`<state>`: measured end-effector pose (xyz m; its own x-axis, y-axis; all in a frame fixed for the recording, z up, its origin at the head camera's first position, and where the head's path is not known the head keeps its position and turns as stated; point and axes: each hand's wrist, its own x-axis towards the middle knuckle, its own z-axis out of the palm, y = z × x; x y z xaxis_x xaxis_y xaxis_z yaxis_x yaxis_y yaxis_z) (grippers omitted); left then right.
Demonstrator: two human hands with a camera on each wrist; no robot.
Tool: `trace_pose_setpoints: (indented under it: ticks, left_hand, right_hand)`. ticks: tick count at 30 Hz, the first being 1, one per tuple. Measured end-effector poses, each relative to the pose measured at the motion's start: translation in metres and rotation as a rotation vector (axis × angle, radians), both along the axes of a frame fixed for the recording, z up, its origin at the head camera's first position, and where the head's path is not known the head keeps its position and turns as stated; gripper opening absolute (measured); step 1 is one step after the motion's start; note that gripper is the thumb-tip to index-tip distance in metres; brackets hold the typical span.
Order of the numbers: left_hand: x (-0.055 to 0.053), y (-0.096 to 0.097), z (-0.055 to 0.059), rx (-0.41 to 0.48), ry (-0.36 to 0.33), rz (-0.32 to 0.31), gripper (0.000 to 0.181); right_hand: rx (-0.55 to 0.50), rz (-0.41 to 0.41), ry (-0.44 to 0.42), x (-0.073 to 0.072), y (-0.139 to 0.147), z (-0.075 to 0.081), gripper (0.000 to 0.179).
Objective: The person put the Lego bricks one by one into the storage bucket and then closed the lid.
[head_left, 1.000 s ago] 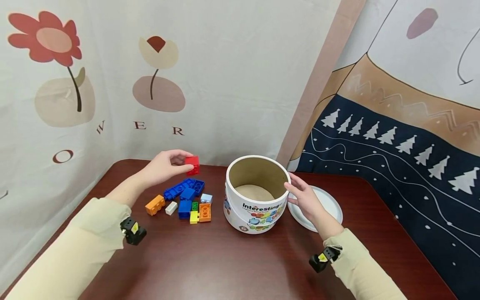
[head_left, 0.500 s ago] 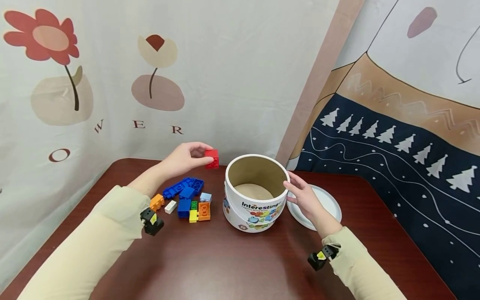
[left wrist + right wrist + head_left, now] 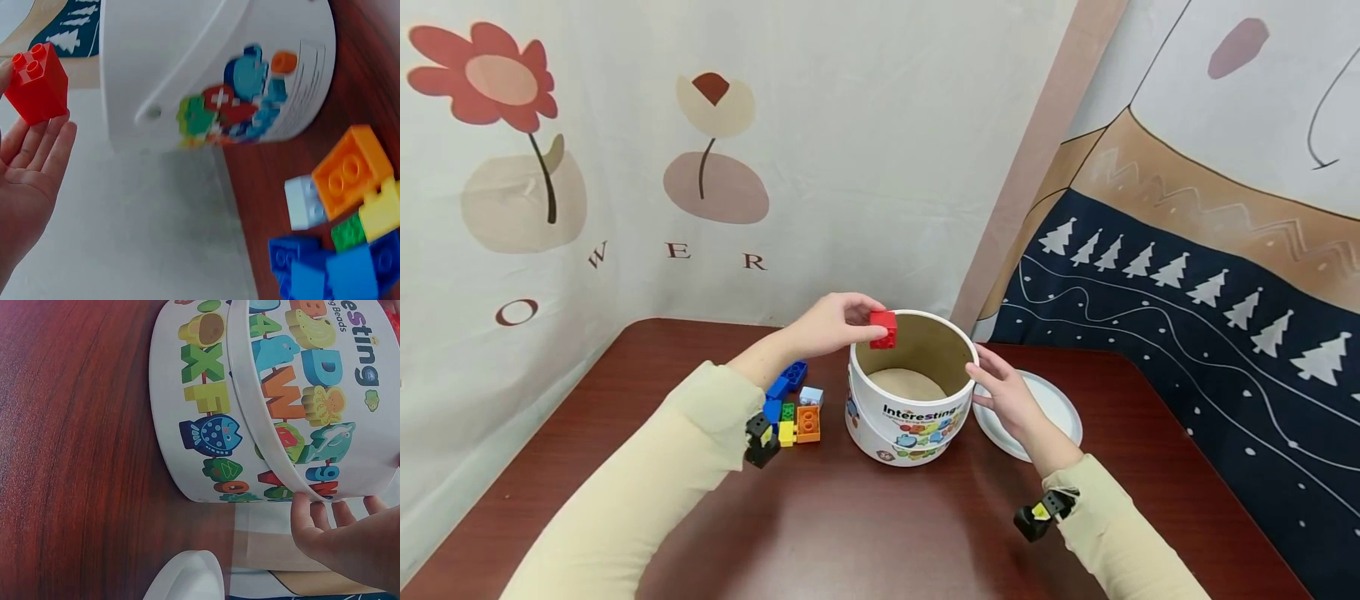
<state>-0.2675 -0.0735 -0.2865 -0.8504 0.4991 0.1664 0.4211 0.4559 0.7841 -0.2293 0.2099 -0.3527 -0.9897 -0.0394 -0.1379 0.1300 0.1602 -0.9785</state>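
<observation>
Between thumb and fingers, my left hand [image 3: 829, 327] pinches a red toy building block [image 3: 883, 331] over the left part of the round white bucket's [image 3: 891, 425] mouth. The block's studs face up in the left wrist view, where the red block [image 3: 39, 87] stands apart from the bucket wall. At the right side of the bucket, my right hand [image 3: 1009, 396] grips the rim. Fingers of the right hand [image 3: 350, 534] lie against the outer wall in the right wrist view. The bucket has no lid on, and its visible floor is bare.
Left of the bucket, orange [image 3: 808, 424], yellow [image 3: 786, 433], green, light blue [image 3: 811, 396] and several blue blocks [image 3: 793, 375] lie on the brown table [image 3: 865, 533]. The left forearm hides part of the pile. A white round lid [image 3: 1056, 408] lies at right, partly behind the right hand.
My left hand has carried the red block rightward from above the pile to the bucket's mouth. Its forearm now covers the white block and the lone orange one. The right hand stays at the rim.
</observation>
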Motion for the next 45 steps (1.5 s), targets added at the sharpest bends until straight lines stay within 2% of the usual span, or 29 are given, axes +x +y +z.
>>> trace_pose_setpoints:
  ticks: [6,13,18,23,28,34,40,45]
  left_hand:
    - [0.0,0.022,-0.01,-0.037,-0.007,-0.015,0.04]
    - [-0.001,0.038,-0.015,-0.064,0.0,-0.04,0.043]
    - [0.0,0.042,-0.018,-0.062,-0.005,-0.062,0.046]
    - [0.001,0.036,-0.013,-0.015,0.039,-0.029,0.044]
    - [-0.002,0.014,-0.006,0.038,0.06,0.015,0.044]
    - [-0.005,-0.03,-0.008,0.062,0.046,0.092,0.046]
    - [-0.003,-0.08,-0.02,0.026,0.018,0.19,0.049]
    - [0.005,-0.119,-0.038,-0.023,-0.009,0.257,0.055]
  right_hand:
    - [0.007,-0.003,0.001,0.0,-0.001,-0.001,0.053]
    - [0.016,-0.009,0.005,0.001,-0.001,0.0,0.053]
    - [0.016,-0.005,0.005,0.001,-0.001,-0.001,0.052]
    - [0.016,-0.007,0.004,0.0,-0.002,-0.001,0.052]
    - [0.024,-0.001,0.003,-0.001,-0.001,-0.001,0.053]
    - [0.011,0.016,0.012,-0.002,0.0,-0.001,0.054]
    - [-0.001,0.015,0.014,-0.001,0.001,0.0,0.054]
    - [0.0,0.013,0.012,-0.002,0.0,-0.001,0.053]
